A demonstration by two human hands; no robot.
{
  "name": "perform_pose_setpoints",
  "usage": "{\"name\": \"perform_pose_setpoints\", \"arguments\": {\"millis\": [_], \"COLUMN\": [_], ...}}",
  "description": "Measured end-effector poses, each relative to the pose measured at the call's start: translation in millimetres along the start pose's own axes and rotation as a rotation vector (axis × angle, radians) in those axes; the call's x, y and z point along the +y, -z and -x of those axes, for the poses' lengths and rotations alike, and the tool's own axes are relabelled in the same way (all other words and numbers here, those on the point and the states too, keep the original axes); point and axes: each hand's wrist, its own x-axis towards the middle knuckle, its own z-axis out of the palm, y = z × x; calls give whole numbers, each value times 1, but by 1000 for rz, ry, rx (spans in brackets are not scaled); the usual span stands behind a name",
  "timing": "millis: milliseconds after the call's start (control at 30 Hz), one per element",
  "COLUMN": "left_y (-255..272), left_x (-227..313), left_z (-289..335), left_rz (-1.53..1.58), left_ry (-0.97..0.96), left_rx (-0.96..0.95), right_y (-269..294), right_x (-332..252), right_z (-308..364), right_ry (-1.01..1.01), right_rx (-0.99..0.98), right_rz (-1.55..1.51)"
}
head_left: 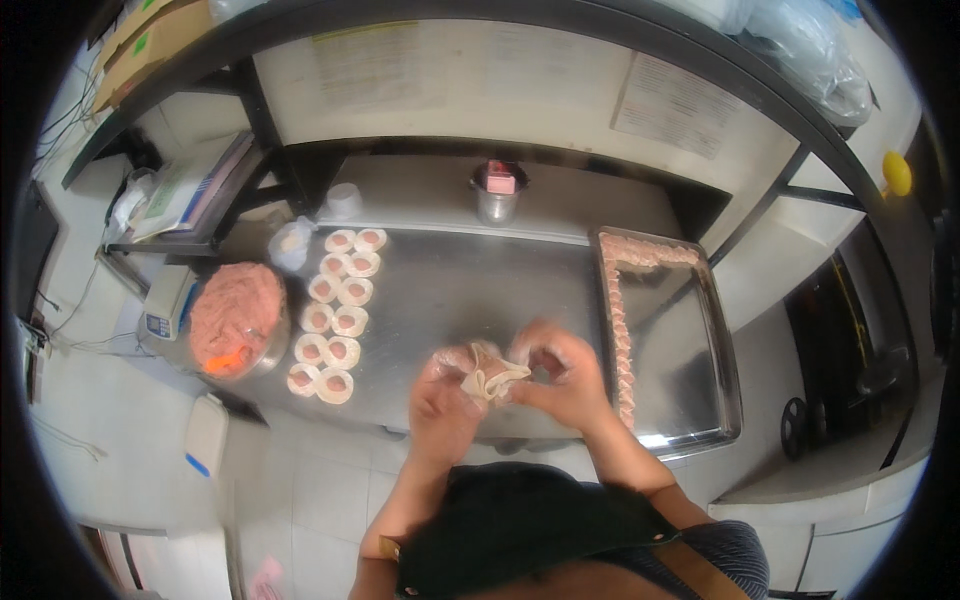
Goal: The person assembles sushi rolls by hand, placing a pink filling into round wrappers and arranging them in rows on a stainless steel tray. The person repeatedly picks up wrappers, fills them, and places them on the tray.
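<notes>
In front of my body, above the near edge of the steel table (470, 290), a half-folded dumpling (490, 374) is held between both hands. My left hand (440, 405) cups and pinches its left side. My right hand (562, 368), slightly blurred, has thumb and fingers curled at the pleated right edge of the dough. Pink filling shows in the opening of the wrapper. Left of my hands lie two columns of round wrappers (349, 320), each with a dab of pink filling. To the right, a metal tray (737, 380) carries folded dumplings (620, 345) along its far and left sides.
A bowl of pink minced filling (235, 308) with an orange tool (228, 361) stands at the left, beside a scale (168, 305). At the back are a metal container (496, 208) and a plastic bag (291, 243). A dark shelf frame (500, 12) arches overhead.
</notes>
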Motion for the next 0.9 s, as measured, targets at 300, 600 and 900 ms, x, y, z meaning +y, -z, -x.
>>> {"name": "perform_pose_setpoints", "arguments": {"millis": [300, 600, 900], "left_y": [28, 72, 84], "left_x": [44, 45, 31], "left_z": [-1, -4, -7], "left_rz": [142, 224, 364], "left_ry": [117, 327, 234], "left_rx": [-14, -12, 28], "right_y": [-33, -80, -119], "right_x": [6, 12, 37], "right_z": [-23, -43, -44], "right_ry": [121, 42, -20], "right_rx": [-218, -298, 1], "right_rz": [44, 60, 48]}}
